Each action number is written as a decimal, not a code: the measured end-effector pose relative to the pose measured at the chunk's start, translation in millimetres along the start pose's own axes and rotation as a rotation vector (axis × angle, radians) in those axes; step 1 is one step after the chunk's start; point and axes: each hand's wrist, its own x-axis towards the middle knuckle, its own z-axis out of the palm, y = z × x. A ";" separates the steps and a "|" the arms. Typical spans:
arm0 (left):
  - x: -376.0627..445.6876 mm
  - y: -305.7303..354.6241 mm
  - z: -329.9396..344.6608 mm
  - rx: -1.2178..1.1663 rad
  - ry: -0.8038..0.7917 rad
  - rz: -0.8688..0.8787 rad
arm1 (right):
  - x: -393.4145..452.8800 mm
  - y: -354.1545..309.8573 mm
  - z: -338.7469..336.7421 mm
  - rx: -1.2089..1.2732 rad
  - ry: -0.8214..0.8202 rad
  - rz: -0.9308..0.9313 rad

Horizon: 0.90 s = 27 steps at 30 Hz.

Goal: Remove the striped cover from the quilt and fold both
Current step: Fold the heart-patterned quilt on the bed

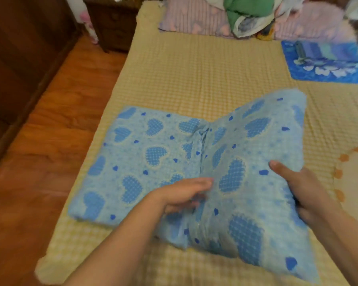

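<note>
A light blue quilt (pixel 153 153) printed with darker blue hearts lies on the yellow checked bed. Its left half rests flat, and its right half is raised and tilted up along a creased middle fold. My left hand (pixel 184 193) lies at that crease with straight fingers pressing into the fabric. My right hand (pixel 300 188) grips the raised right edge, thumb on top and fingers underneath. A folded blue striped cover (pixel 327 60) with a white flower print sits at the far right of the bed.
The yellow checked mattress pad (pixel 205 75) covers the bed. A pink pillow (pixel 194 19) and a heap of green and white bedding (pixel 248 15) lie at the head. A dark wooden nightstand (pixel 112 23) and wooden floor (pixel 50 120) are to the left.
</note>
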 end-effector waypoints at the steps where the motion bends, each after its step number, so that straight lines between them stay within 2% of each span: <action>1: -31.6 6.9 -25.6 -0.088 0.042 0.058 | -7.9 -15.8 41.4 -0.030 -0.010 -0.061; 4: -118.3 14.0 -115.1 -0.223 0.152 0.209 | -19.8 -30.7 174.6 -0.187 0.037 -0.272; 5: -141.8 12.6 -144.9 -0.272 0.212 0.242 | -23.5 -26.5 219.9 -0.286 0.057 -0.337; 6: -161.1 9.1 -173.3 -0.319 0.329 0.253 | -26.1 -15.8 261.9 -0.353 0.003 -0.392; 7: -175.5 2.8 -201.5 -0.365 0.518 0.249 | -26.9 1.9 299.2 -0.388 -0.136 -0.407; 8: -183.9 -7.2 -227.4 -0.345 0.773 0.224 | -25.9 26.3 330.3 -0.439 -0.323 -0.350; 9: -189.4 -21.7 -251.2 -0.265 1.048 0.168 | -23.6 53.5 352.4 -0.558 -0.502 -0.271; 10: -193.3 -35.5 -267.9 -0.153 1.216 0.086 | -23.1 79.5 362.6 -0.741 -0.646 -0.181; 11: -192.8 -49.9 -279.7 -0.063 1.243 0.007 | -21.2 104.9 360.4 -0.932 -0.741 -0.088; 13: -179.9 -79.8 -288.3 0.080 1.044 -0.163 | -20.7 139.6 332.1 -1.228 -0.837 0.100; 14: -170.8 -91.0 -286.3 0.201 0.958 -0.253 | -18.9 147.8 312.3 -1.265 -0.815 0.218; 15: -161.7 -95.4 -287.9 0.366 0.937 -0.289 | -14.0 151.8 294.5 -1.251 -0.760 0.318; 16: -152.2 -95.1 -293.7 0.474 1.003 -0.273 | -5.8 151.7 278.1 -1.246 -0.680 0.367; 17: -143.8 -88.2 -302.0 0.521 1.093 -0.231 | 7.0 147.8 265.3 -1.279 -0.575 0.341; 19: -121.1 -69.7 -322.6 0.515 1.196 -0.126 | 40.1 134.5 250.7 -1.331 -0.265 0.108; 21: -94.2 -62.3 -339.2 0.428 1.120 -0.042 | 73.5 119.7 253.9 -1.094 0.017 -0.110; 23: -72.6 -81.8 -329.5 0.441 1.069 -0.047 | 103.0 117.8 264.4 -0.905 0.105 -0.200; 25: -71.2 -117.1 -309.8 0.614 1.122 -0.147 | 119.5 133.8 268.4 -1.005 0.148 -0.141; 27: -84.7 -144.1 -304.2 0.605 1.159 -0.269 | 118.3 159.1 267.6 -1.063 0.134 0.000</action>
